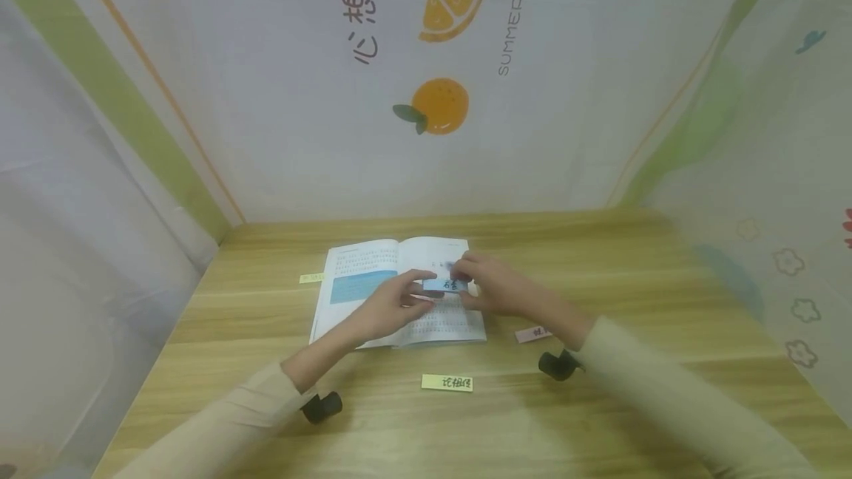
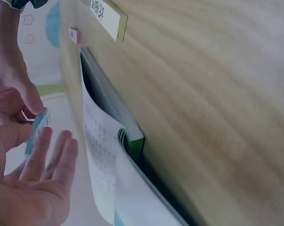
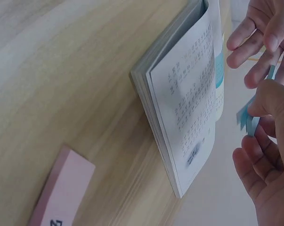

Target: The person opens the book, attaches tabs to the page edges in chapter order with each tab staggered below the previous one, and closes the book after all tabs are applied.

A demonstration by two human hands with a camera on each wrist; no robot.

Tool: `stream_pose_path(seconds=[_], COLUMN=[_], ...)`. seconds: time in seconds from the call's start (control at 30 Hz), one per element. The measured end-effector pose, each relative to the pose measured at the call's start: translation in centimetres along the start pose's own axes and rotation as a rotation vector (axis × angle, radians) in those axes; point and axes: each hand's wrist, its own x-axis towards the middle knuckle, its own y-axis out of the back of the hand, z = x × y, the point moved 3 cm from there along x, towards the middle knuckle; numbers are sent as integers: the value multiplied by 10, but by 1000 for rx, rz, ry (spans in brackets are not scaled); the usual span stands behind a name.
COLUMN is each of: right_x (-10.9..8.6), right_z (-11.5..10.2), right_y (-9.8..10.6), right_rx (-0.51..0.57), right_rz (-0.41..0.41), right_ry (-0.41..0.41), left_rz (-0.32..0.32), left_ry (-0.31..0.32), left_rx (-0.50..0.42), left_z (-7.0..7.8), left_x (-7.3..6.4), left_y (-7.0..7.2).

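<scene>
Above the right page of an open book (image 1: 416,320), a blue sticky note pad (image 1: 435,284) with black handwriting is held in the air. My right hand (image 1: 495,285) pinches its right end between thumb and fingers. In the right wrist view, thin blue leaves (image 3: 243,113) spread apart at the right thumb. My left hand (image 1: 393,305) has the pad's left end between its fingertips, while its other fingers (image 2: 61,165) are spread loosely. The right hand partly covers the pad and a dark mark on the page.
Nearer the front of the wooden table (image 1: 373,435) lies a yellow sticky note pad (image 1: 447,383) with handwriting. A pink sticky note pad (image 1: 532,334) lies right of the book, partly hidden by the right forearm. A pale yellow strip (image 1: 311,278) touches the book's left edge. Printed curtains (image 1: 426,176) stand behind.
</scene>
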Motion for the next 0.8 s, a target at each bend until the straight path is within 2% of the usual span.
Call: stream_pose_path(seconds=[0.1,0.3,0.5,0.8], right_x=[-1,-2,-4,-2], right_z=[-1,-4,-3,-6], right_y=[-1,-3,-4,0], right_rx=[9,41,70,49], right_rz=[10,4,-3,-28], right_ry=[13,30,30,34], left_rz=[43,96,104,96], left_ry=[20,53,65,96], left_rx=[-24,-139,-152,-148], left_z=[-2,-6,-5,-4], left_x=[-1,-4,-4,-3], left_y=[-1,-3,-4,-7])
